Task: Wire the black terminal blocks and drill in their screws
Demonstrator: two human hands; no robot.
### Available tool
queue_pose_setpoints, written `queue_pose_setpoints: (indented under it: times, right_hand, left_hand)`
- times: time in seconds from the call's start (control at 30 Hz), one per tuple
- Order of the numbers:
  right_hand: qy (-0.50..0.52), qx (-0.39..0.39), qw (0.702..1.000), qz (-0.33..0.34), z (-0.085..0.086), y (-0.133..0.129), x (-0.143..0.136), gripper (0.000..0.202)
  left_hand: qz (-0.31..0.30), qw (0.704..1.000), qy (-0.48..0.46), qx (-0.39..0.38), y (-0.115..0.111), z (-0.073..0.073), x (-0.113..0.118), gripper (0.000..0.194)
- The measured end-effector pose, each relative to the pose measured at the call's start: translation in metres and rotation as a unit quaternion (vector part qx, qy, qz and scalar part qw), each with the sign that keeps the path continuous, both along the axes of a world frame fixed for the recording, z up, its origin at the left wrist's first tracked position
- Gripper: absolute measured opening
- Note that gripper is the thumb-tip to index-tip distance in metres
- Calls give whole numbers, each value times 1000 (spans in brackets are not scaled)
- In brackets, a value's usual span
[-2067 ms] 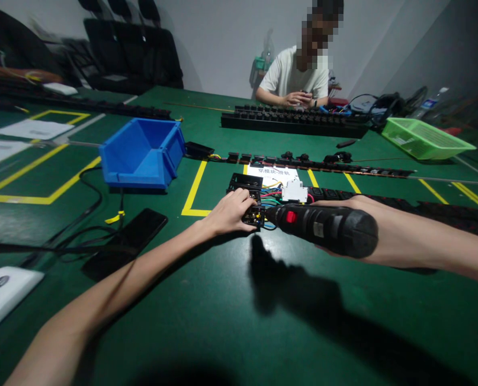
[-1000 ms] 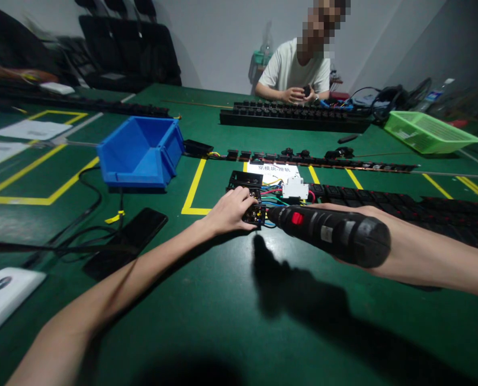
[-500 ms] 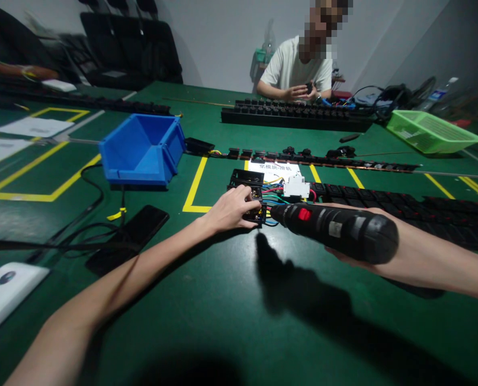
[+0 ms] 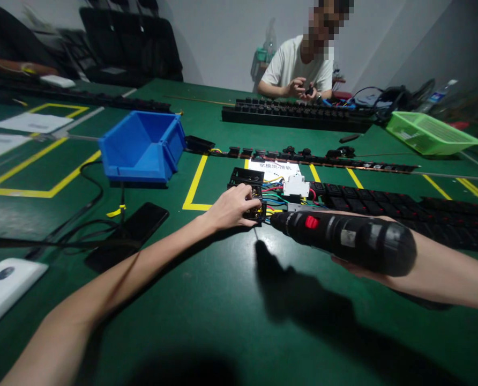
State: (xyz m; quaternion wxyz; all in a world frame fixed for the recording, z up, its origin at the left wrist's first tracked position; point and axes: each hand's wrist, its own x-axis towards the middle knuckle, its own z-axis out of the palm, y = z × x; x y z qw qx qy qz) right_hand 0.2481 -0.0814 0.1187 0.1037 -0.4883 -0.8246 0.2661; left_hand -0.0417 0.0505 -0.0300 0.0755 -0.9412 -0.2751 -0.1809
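Black terminal module (image 4: 260,215) on the green table (image 4: 207,300), near mid-bench, at the right corner of a yellow-taped angle. Left hand (image 4: 231,207) clamped over it, fingers curled on the top and thumb along the near side. Right hand (image 4: 365,271), partly hidden, wrapped around a black power driver (image 4: 343,238) with a red switch; driver lies nearly level, nose toward the module's right side — whether the tip touches, cannot tell. Coloured wires (image 4: 277,199) run from the module toward a white breaker (image 4: 296,186), just beside it. Behind, a printed sheet (image 4: 271,169) and a long strip of small black units. Blue bin (image 4: 140,153) left of the module; dark phone (image 4: 130,233) nearer, among cables. Across the table — a person in a white shirt (image 4: 289,63), hands raised around something small and dark.
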Motion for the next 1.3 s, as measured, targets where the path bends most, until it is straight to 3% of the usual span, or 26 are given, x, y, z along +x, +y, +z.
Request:
queue_pose_setpoints:
  times: [0.1,0.17,1.3]
  right_hand:
    - [-14,19,1000,18,-4,-1,-4,65]
    - [-9,15,999,28,-7,0,-7,71]
    - [-1,3,1000,27,-4,10,-18,71]
  left_hand:
    - [-1,1000,-3,0,0,0,0,43]
    - [-1,1000,-4,2,-1,0,0,43]
    - [4,1000,9,-23,-1,2,0,41]
